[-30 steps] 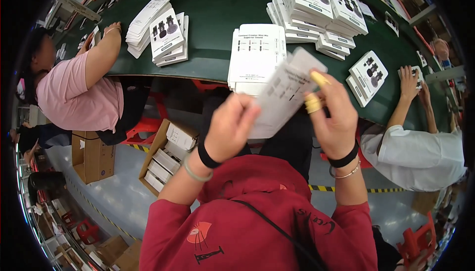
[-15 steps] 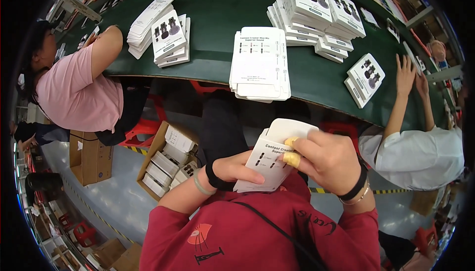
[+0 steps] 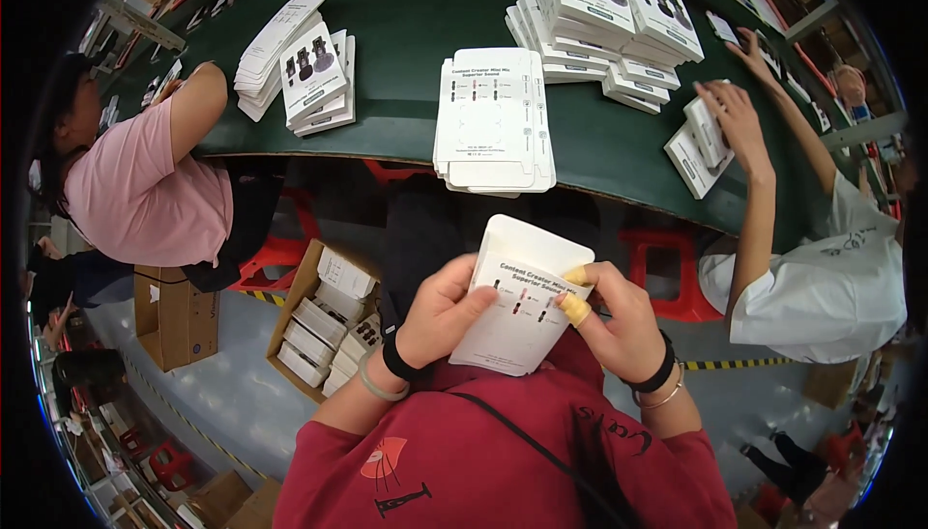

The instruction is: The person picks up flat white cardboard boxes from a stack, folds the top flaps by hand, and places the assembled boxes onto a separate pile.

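Note:
Over my lap I hold a flat white printed carton (image 3: 517, 321), tilted, with its long top flap standing up. My left hand (image 3: 440, 309) grips its left edge, thumb on the printed face. On the opposite edge my right hand (image 3: 619, 321) pinches the upper corner; yellow tape wraps its thumb and a finger. Straight ahead, a stack of flat white cartons (image 3: 491, 123) lies at the table's near edge.
The green table (image 3: 406, 65) carries a tall pile of boxes (image 3: 594, 7) and box stacks at left (image 3: 314, 75). Below, an open cardboard box (image 3: 307, 268) holds more white boxes. People sit at both sides; the right one's hand (image 3: 735, 118) grasps a small box (image 3: 706, 128).
My left hand has moved up the carton's left edge, and my right hand has shifted lower and outward at the right corner. The person at right has reached over to the small box stack.

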`<state>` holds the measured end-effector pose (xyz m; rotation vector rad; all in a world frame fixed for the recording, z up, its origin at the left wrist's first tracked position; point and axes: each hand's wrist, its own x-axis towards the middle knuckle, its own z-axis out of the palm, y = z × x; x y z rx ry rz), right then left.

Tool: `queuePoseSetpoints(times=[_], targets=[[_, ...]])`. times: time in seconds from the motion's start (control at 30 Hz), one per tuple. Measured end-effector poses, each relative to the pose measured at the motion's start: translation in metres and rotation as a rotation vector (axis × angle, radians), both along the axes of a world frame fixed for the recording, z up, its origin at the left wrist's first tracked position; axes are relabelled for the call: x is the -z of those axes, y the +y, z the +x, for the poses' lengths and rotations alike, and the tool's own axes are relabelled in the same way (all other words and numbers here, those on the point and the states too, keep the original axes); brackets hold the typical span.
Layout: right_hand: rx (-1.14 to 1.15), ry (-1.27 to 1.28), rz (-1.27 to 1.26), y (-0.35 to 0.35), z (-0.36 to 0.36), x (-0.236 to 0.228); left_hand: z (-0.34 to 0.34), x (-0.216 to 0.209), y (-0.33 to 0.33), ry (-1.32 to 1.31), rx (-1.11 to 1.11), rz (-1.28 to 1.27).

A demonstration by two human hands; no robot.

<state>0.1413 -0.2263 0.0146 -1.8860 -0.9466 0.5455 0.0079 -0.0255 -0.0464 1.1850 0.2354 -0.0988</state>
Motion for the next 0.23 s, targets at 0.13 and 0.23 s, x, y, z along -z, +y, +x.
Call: queuePoseSetpoints(times=[0.13,0.23], targets=[[0.081,0.051,0.074,-0.003,-0.007,0.008,0.002,0.003,-0.010,-0.205,-0.305,0.188],[0.236,0.432,0.209,-0.006,-0.010,0.018,0.001,0.002,-0.013,-0.271,-0.339,0.339]])
